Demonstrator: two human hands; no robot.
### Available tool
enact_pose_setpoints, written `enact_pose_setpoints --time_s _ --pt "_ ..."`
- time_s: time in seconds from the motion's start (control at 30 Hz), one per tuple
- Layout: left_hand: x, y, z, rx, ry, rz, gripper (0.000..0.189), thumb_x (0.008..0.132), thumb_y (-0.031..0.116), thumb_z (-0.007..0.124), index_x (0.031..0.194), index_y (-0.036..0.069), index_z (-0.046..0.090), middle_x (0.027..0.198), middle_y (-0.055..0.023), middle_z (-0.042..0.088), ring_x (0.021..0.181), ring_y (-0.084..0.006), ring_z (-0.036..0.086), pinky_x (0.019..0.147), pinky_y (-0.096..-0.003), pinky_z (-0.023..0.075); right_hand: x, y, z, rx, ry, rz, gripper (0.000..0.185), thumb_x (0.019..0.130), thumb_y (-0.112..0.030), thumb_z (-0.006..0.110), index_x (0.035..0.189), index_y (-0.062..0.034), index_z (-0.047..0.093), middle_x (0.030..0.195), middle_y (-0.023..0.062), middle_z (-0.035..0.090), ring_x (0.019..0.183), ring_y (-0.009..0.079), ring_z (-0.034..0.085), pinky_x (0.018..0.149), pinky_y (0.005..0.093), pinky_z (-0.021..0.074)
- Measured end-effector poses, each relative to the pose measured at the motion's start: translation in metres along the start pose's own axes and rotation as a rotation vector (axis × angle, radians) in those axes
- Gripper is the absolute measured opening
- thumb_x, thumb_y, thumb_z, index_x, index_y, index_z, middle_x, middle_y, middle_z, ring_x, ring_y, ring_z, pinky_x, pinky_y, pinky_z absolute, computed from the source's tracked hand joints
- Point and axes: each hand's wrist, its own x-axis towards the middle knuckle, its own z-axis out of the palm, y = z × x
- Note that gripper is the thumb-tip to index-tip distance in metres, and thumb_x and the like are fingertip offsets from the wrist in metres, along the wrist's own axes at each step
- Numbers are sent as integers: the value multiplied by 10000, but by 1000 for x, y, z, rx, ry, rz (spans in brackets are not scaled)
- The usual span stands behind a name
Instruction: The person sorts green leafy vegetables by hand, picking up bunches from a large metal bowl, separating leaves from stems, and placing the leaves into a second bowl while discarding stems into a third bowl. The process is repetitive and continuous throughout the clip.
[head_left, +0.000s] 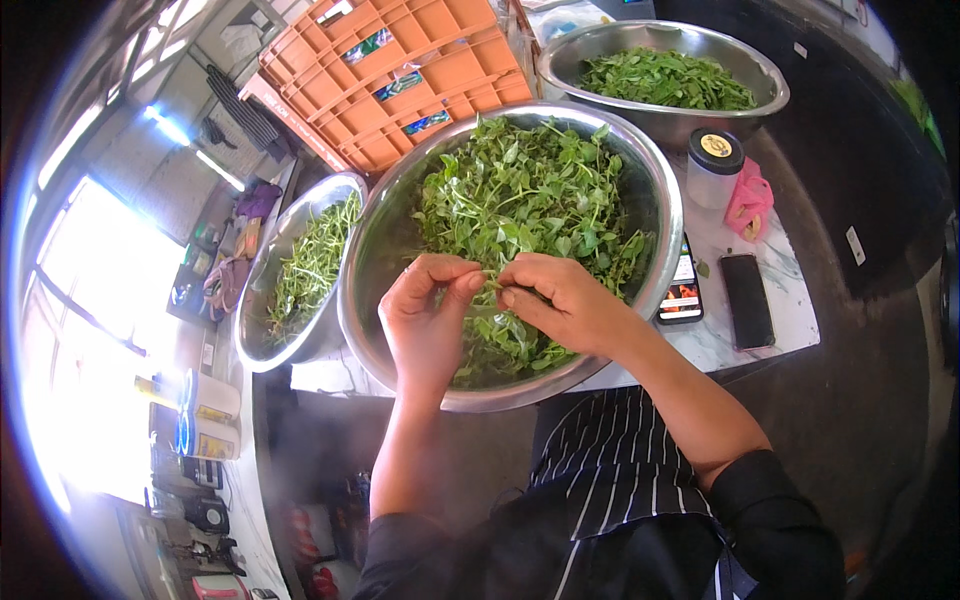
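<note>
Both hands meet above a large steel basin (382, 330) heaped with leafy green sprigs (540, 187). A thin green stem (489, 276) is pinched between the thumb and forefinger of my left hand (431, 307). Close beside it, my right hand (559, 300) grips the same sprig with curled fingers; its leaves hang just below. To the left stands a smaller steel basin (255, 315) holding bare stems (315, 262). A third steel basin (776, 97) at the back right contains picked leaves (667, 79).
An orange plastic crate (405, 75) rises behind the large basin. On the marble-patterned table (799, 315) to the right are a black-lidded jar (712, 169), a pink plastic bag (750, 199), a lit phone (681, 289) and a dark phone (747, 300). A side counter (255, 517) runs along the left.
</note>
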Motion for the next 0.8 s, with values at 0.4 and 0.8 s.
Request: enact_pose_setpoints --time_s 0.4,0.8 --pt "-13 29 -1 367 7 724 170 676 -29 734 789 64 649 757 -74 630 687 -222 607 624 -323 505 6 -7 -7 -263 170 -30 77 897 -36 513 861 19 554 760 109 526 686 226 535 632 333 426" --pt "52 3 -111 1095 254 538 203 730 -50 676 915 31 657 929 -112 651 884 -309 609 784 -385 477 -15 26 -57 104 462 228 153 967 -124 487 931 -26 599 828 24 577 712 99 483 704 244 419"
